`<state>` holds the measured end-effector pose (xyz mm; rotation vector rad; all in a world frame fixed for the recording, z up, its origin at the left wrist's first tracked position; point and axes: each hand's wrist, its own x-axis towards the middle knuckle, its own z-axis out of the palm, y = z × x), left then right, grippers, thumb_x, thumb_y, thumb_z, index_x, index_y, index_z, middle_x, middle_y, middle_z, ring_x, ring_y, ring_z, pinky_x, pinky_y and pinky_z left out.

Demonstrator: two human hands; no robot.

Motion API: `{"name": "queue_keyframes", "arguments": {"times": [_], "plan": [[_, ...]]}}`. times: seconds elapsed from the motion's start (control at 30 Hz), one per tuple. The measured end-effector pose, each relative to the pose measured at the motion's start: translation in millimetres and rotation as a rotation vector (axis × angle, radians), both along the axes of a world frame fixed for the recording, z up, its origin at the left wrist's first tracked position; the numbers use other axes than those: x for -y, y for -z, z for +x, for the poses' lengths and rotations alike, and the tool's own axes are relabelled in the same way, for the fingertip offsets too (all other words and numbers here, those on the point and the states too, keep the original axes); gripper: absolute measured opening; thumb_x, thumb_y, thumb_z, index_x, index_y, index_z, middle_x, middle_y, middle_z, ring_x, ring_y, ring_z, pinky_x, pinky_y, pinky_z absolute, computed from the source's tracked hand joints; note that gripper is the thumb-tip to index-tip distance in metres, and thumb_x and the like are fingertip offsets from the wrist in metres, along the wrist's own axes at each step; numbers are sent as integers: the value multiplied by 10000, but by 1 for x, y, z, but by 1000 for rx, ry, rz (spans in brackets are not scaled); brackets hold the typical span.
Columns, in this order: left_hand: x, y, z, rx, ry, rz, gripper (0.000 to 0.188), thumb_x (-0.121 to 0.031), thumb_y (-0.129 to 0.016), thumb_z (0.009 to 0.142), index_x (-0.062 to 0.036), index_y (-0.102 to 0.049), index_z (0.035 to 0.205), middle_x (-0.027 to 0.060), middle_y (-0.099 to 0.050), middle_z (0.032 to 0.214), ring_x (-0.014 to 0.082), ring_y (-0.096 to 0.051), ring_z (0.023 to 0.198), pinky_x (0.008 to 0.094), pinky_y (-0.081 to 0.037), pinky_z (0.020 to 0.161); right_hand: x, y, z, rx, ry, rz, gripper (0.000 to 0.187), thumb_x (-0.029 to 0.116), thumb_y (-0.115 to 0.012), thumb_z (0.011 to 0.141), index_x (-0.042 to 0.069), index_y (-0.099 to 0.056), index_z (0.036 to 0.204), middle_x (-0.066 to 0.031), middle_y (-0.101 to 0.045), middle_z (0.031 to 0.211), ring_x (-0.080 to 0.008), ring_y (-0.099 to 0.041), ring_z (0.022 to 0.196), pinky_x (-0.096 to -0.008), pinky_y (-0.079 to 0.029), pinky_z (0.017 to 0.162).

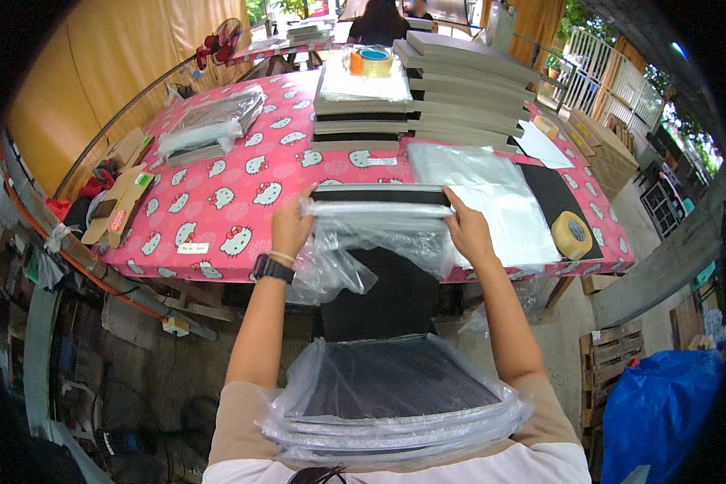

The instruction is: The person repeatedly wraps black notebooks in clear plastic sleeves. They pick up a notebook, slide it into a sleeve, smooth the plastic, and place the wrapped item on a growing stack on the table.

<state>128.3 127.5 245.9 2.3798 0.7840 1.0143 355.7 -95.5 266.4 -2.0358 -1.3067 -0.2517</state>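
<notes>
At the table's front edge, my left hand and my right hand are closed on the two ends of a flat black-and-white bundle. Loose clear plastic hangs from its near side, between my forearms. Closer to my body lies a stack of dark flat pieces wrapped in clear plastic; what supports it is hidden. Right of the bundle, clear plastic bags lie flat on a black sheet. A roll of clear tape stands on that sheet's near end.
The table has a pink patterned cover. Tall stacks of grey boards and a lower stack topped with tape rolls stand behind. Plastic-wrapped packs lie far left, an open cardboard box at the left edge. Another person sits beyond.
</notes>
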Motion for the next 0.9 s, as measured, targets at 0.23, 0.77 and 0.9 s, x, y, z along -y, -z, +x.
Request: {"name": "queue_keyframes", "arguments": {"times": [0.23,0.77,0.9], "plan": [[53,6,-41,263,-1,285,285,-83,-607,697,-103,-597,982,138,-543,660,255,-515,541,320,-408,509,51,0,-30,-29,-122,327,263,44,-566,644,68,-604,903,-93,-536,623,-197,-459,537,-290,-389,570],[64,128,-110,-145,199,-1481,90,-151,-508,758,-69,-514,721,-23,-486,573,55,-415,426,201,-300,354,104,132,-21,-1992,-271,48,62,51,-465,786,83,-474,838,33,-438,617,-7,-297,385,-116,-215,308],[109,175,-94,143,84,-1335,178,-170,-526,744,-20,-484,829,116,-575,717,220,-567,622,322,-443,517,110,214,-52,-1481,56,136,146,105,-502,772,46,-485,905,-51,-575,780,-159,-524,545,-259,-421,476]]}}
